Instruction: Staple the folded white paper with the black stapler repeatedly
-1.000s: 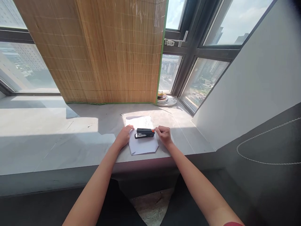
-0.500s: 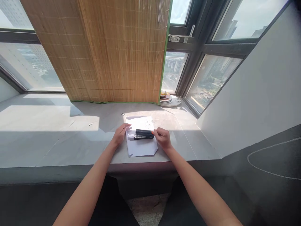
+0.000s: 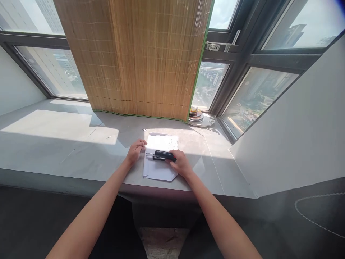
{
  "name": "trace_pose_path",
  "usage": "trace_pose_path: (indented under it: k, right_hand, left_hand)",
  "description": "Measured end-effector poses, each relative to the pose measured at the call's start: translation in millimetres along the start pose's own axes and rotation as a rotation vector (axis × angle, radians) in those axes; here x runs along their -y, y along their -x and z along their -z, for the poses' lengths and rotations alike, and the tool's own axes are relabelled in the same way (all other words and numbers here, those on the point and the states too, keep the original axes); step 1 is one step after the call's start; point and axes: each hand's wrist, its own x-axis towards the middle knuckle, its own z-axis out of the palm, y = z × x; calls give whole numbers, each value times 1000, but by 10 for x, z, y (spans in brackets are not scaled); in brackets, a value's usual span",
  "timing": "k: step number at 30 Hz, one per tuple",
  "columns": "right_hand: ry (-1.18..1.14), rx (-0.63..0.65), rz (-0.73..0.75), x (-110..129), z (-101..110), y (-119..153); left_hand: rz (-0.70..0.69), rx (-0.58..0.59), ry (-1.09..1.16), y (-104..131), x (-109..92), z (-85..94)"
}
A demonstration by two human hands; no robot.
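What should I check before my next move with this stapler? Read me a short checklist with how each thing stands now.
1. Right hand has hold of the stapler: ok, at its right end.
2. Nothing sticking out of the stapler's left end: not ok, a slim silver piece juts out there.
3. Staples loaded: cannot tell, too small to see.
4. Left hand apart from the silver piece: ok, it sits by the paper's upper left edge.
5. Paper beneath the stapler: ok, though whether the stapler rests on it is unclear.
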Motion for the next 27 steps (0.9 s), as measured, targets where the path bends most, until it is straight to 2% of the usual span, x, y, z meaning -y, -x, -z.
trace_pose_path:
  k: [2,4,6,10,13,17,20,27]
  right_hand:
    - [-81,-34,8,11,26,18]
    - [-178,-96,-14,32,69,30]
    - [-232,-205,-86,50,117,33]
    - [-206,-435,-199,114,202,29]
    - [-146,-486,-77,284,210,59]
    - [-20,-520,193,646,109,209]
    - [77,-457,401,839,-21,341]
    - [337,-269,612,848,-222,348]
  left_hand:
    - [-3,-89,67,48,-33,-45]
    - [52,-168,267,124,-86,-132]
    - [127,-182,462,216,-145,-246]
    - [213,-224,682,361,-243,-425]
    - [280,-203,867,395,-270,-433]
    - [520,-103,1109,375,-250,-369]
    - [577,-93,1184,344,-223,-350]
    - [655,-209,1254,315,-244,-373]
